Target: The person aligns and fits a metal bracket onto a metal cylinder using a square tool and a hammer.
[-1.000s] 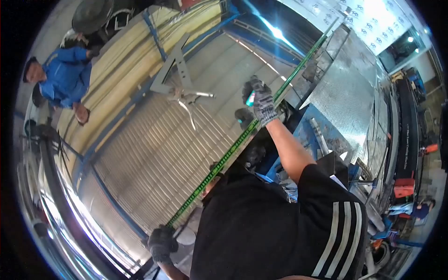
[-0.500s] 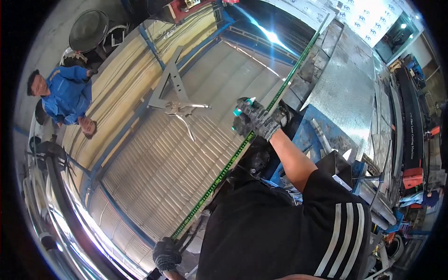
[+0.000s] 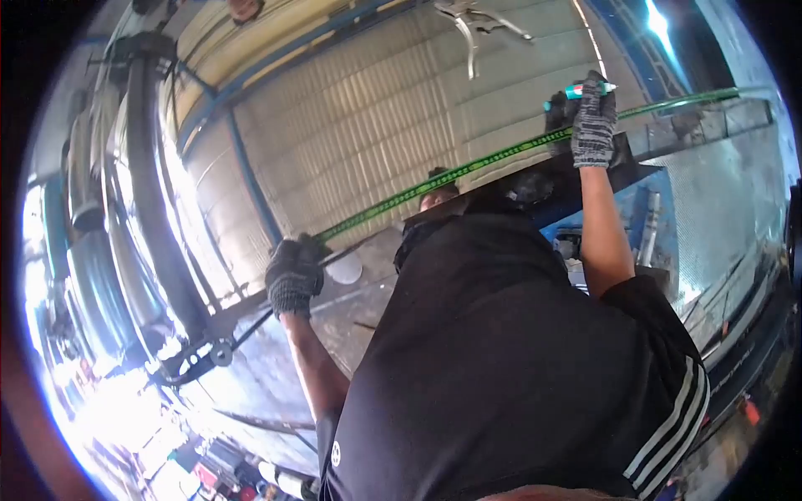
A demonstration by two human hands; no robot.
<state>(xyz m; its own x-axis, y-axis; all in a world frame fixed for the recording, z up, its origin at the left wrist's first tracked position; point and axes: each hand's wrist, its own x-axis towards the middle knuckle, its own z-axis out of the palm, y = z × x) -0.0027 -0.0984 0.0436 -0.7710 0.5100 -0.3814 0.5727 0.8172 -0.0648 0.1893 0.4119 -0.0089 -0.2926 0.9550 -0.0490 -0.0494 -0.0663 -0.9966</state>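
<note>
While the long green measuring tape (image 3: 468, 167) is stretching in a straight line across the ribbed grey sheet-metal panel (image 3: 368, 125), both gloved hands are keeping it taut. The left hand (image 3: 294, 274), in a dark knit glove, is closing around the tape's near end, at the panel's lower corner, fingers curled tight. The right hand (image 3: 591, 125), in a speckled grey knit glove, is pressing down on the tape farther along, by the panel's far edge, and is also pinching a teal marker pen (image 3: 585, 89) between thumb and fingers, its tip pointing away from the panel. Silver locking pliers (image 3: 476, 25) are lying on the panel's upper part, well apart from the tape.

Judging by its thin, flat look, the tape is light and springy: stiff enough along its length when tensioned, yet likely to buckle, twist or snap back if either end is slackened. Its edges are probably slippery under knit gloves, so gripping it flat between thumb and forefinger near each end, or pinning it against the panel, is looking the safest hold. The marker is light, rigid and easy to drop.
</note>
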